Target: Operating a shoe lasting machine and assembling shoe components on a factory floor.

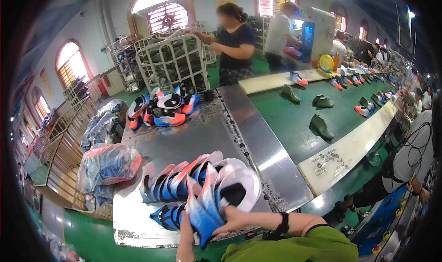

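Note:
Near the front edge of the metal worktable (202, 133), I hold blue, white and orange shoe uppers (205, 211) between both hands. My left hand (186, 239) grips their left side, its fingers partly hidden. My right hand (235, 219) closes on the right side, thumb and fingers against the blue part. A pale oval piece with a dark middle (237, 188) sits against the held uppers, a little blurred. Just beyond stands a nested row of similar shoe uppers (172, 181), and more blue ones (168, 216) lie left of my hands.
A heap of shoe uppers (168, 107) covers the table's far end. Clear plastic bags (108, 167) of uppers crowd the left side. On the right, a green conveyor (271, 110) carries dark green shoe lasts (321, 126). A person (235, 45) stands by a rack cart (172, 61).

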Demonstrator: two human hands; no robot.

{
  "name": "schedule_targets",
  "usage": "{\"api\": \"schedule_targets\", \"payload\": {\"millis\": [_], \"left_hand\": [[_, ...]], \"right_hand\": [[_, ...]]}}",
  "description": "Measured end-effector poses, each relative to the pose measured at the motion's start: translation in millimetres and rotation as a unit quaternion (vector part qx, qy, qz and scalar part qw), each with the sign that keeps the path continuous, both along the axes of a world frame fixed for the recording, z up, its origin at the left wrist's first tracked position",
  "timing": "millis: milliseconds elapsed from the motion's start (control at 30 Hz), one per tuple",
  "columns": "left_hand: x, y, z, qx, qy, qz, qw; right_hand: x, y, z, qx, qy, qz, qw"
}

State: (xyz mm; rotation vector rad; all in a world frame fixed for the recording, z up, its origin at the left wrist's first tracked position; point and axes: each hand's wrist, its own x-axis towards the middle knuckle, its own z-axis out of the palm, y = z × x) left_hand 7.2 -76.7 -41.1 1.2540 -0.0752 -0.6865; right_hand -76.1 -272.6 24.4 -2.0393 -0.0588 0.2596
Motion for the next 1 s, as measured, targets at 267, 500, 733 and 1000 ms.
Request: {"api": "schedule_targets", "payload": {"millis": [267, 500, 733, 1000], "left_hand": [[-3, -168, 5, 0.035, -0.106, -0.124, 0.986], [1, -188, 0, 0.094, -0.117, -0.223, 0.963], [3, -172, -1, 0.139, -0.12, -0.228, 0.956], [13, -128, -16, 0.169, -0.125, -0.17, 0.963]], "right_hand": [[3, -192, 13, -0.455, -0.066, -0.128, 0.879], [-12, -241, 9, -0.466, -0.022, -0.174, 0.867], [-27, -248, -18, -0.454, 0.015, -0.197, 0.869], [-101, -327, -127, -0.309, -0.004, -0.435, 0.846]]}}
